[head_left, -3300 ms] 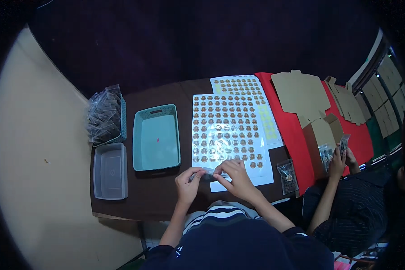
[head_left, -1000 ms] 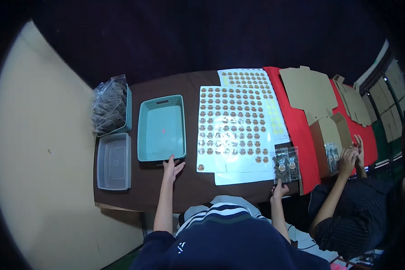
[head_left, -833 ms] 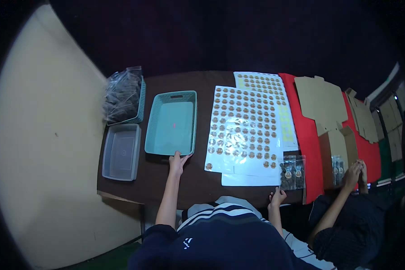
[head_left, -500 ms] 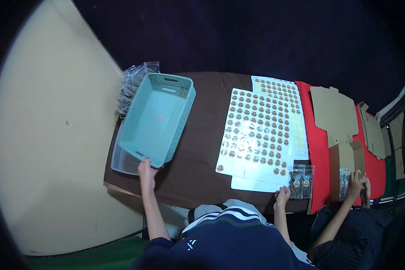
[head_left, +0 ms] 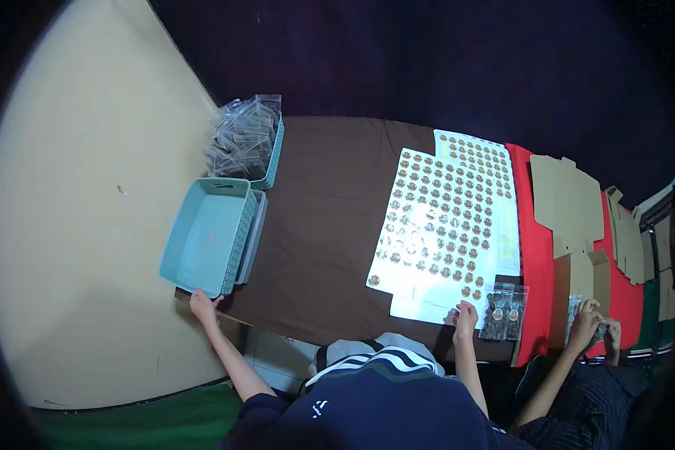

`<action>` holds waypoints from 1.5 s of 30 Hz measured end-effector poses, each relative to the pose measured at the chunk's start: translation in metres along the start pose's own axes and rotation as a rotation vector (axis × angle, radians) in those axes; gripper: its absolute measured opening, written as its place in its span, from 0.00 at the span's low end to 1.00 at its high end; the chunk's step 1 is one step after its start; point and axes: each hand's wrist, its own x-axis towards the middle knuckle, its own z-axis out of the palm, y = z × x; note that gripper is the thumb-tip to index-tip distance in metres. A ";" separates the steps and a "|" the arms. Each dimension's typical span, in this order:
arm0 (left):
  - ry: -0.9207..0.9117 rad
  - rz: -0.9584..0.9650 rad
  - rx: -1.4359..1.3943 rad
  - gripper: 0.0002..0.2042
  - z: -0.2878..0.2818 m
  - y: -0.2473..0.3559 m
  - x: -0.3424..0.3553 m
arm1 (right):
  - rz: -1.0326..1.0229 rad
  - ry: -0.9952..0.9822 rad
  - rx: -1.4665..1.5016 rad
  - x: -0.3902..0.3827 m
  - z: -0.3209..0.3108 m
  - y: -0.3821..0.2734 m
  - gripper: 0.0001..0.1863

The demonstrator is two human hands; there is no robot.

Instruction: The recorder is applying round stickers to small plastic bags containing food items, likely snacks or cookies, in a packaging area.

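Note:
At the left end of the table my left hand (head_left: 205, 306) is closed on the near rim of a light-blue plastic basket (head_left: 211, 236), which has nothing in it. The basket leans over a clear plastic tray (head_left: 252, 236) and reaches past the table's left edge. My right hand (head_left: 465, 319) hovers by the near edge of a white sheet of round brown stickers (head_left: 435, 217). Its fingers are loosely curled, with the thumb apart, and I see nothing in them. Just right of it lie two clear zip bags (head_left: 505, 313) with dark contents and a round sticker each.
Behind the empty basket, another blue basket (head_left: 275, 154) holds a heap of clear zip bags (head_left: 240, 142). A co-worker's hands (head_left: 594, 328) handle a bag at an open cardboard box (head_left: 581, 281) on red cloth (head_left: 534, 240). Flattened cardboard (head_left: 566, 199) lies beyond. A wall (head_left: 90, 202) borders the left side.
My left hand has moved the empty basket left and nearer, uncovering the other basket with its bags. My right hand has shifted slightly, its fingers looser. The view has turned a little.

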 end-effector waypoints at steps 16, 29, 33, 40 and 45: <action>0.422 0.242 0.641 0.26 0.041 -0.011 0.007 | 0.082 -0.053 0.077 -0.008 -0.007 0.014 0.07; -0.362 0.799 0.379 0.23 0.259 0.055 -0.035 | 0.044 -0.109 -0.038 0.002 0.010 0.000 0.08; -0.463 0.838 0.496 0.23 0.302 0.053 0.004 | -0.001 -0.073 -0.030 -0.004 -0.001 -0.003 0.06; -0.243 0.733 0.614 0.28 0.309 0.019 0.112 | 0.098 -0.050 0.038 -0.001 -0.007 0.017 0.05; -0.362 0.501 0.663 0.31 0.354 0.033 0.084 | 0.106 -0.030 -0.001 0.003 -0.006 0.006 0.06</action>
